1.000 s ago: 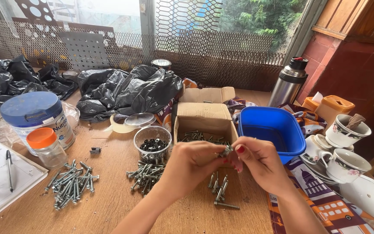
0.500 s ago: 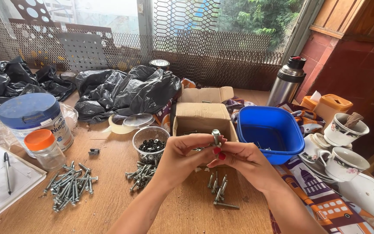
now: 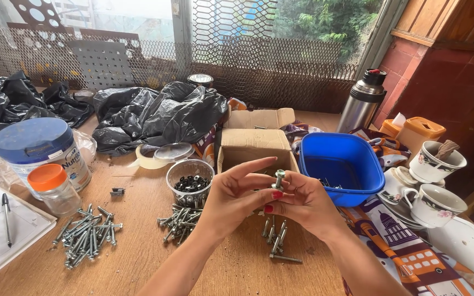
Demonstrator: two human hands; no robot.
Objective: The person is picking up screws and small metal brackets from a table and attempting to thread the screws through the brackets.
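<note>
Both hands have stayed raised at mid-frame since half a second ago, with the bolt now turned more upright between them. Left hand (image 3: 236, 196): fingers spread and slightly curled, thumb and fingertips touching the bolt (image 3: 278, 179) from the left. Right hand (image 3: 303, 204): pinching the bolt's lower end between thumb and fingers, head of the bolt pointing up. Bolt sits just in front of the open cardboard box (image 3: 253, 147), centre of frame.

Below the hands, a few loose bolts (image 3: 276, 241) lie on the wooden table (image 3: 138, 257). Lower left of centre: a second pile of bolts (image 3: 181, 220), just below a clear cup of black washers (image 3: 190, 182). Further left: a larger scatter of screws (image 3: 86, 235). Right of the box: a blue plastic tub (image 3: 338, 164). Upper right: a steel flask (image 3: 362, 101). Far right: teacups (image 3: 433, 204). Left edge: a jar with an orange lid (image 3: 52, 188), a blue-lidded tin (image 3: 39, 147), and a pen (image 3: 6, 218) on paper. Black plastic bags (image 3: 154, 112) lie behind the box.
</note>
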